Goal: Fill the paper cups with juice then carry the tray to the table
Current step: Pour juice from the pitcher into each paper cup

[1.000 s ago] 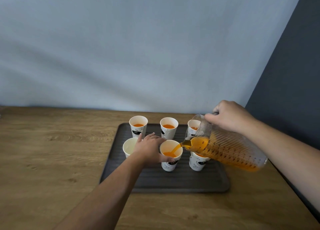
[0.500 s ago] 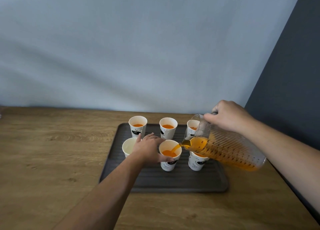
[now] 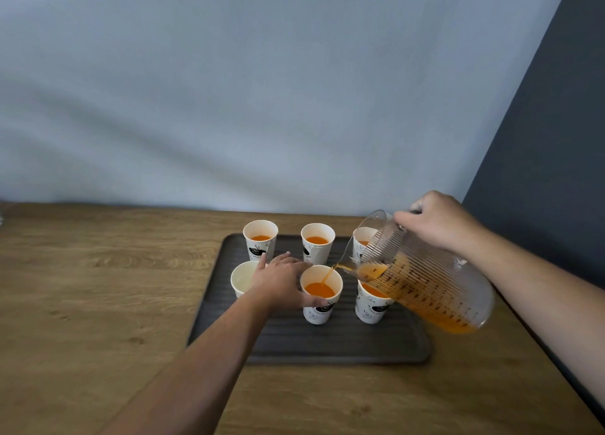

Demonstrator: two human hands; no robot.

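A dark ribbed tray (image 3: pixel 294 339) on the wooden counter carries several white paper cups in two rows. My left hand (image 3: pixel 281 282) grips the front middle cup (image 3: pixel 319 311), thumb round its near side. My right hand (image 3: pixel 438 220) holds the handle of a clear ribbed jug (image 3: pixel 425 287), tilted left. A thin orange stream runs from its spout into that cup, which is about half full. The back cups (image 3: pixel 260 241) and the front right cup (image 3: pixel 371 308) hold juice. The front left cup (image 3: pixel 242 277) looks empty, partly hidden by my left hand.
The wooden counter (image 3: pixel 98 303) stretches left of the tray and in front of it. A pale blue wall stands right behind the tray. A dark grey wall (image 3: pixel 556 140) meets the counter's right edge, close to my right arm.
The juice level in the front middle cup has risen. Both hands and the jug have stayed almost in place.
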